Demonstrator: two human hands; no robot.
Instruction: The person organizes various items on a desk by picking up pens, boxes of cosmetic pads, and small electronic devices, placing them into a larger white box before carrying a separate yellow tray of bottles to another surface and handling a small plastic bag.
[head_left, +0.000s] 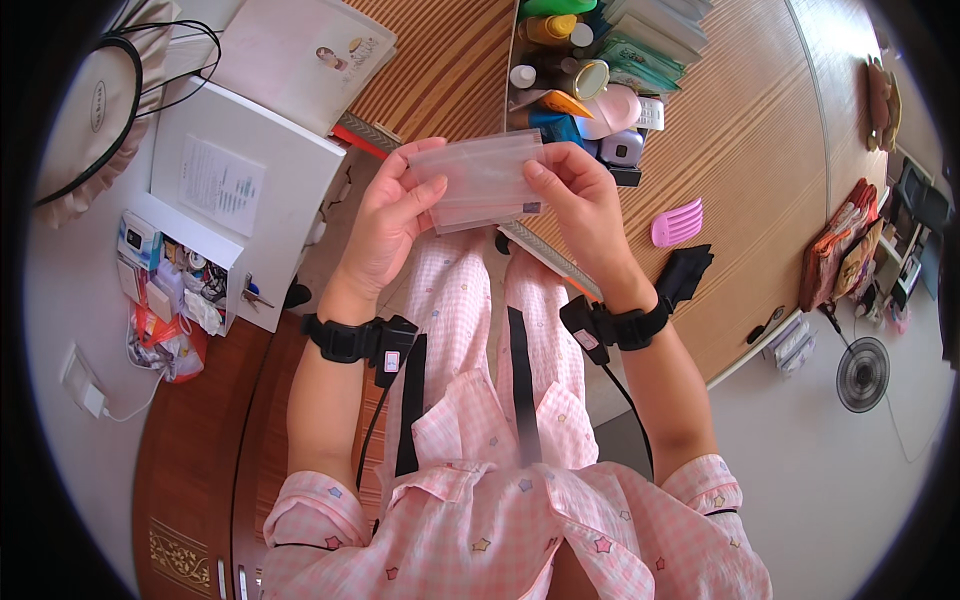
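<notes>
Both hands hold a flat, translucent plastic bag (480, 176) above my knees. My left hand (394, 210) grips its left end, with the thumb lying on the upper face and the fingers behind. At the right end, my right hand (577, 195) pinches the bag between thumb and fingers. A small dark mark sits near its lower right corner, and the lower edges look layered. What is inside, if anything, cannot be made out. Each wrist wears a black strap with a boxy device, the left device (391, 345) and the right device (589, 330), each with a cable.
Beyond the right hand stand bottles, a round mirror (591, 79) and a lilac case (622, 148) on a striped wooden surface (739, 150). A pink comb-like piece (677, 223) and a black cloth (684, 271) lie nearer. To the left is a white cabinet (289, 165) with a crammed box (195, 277).
</notes>
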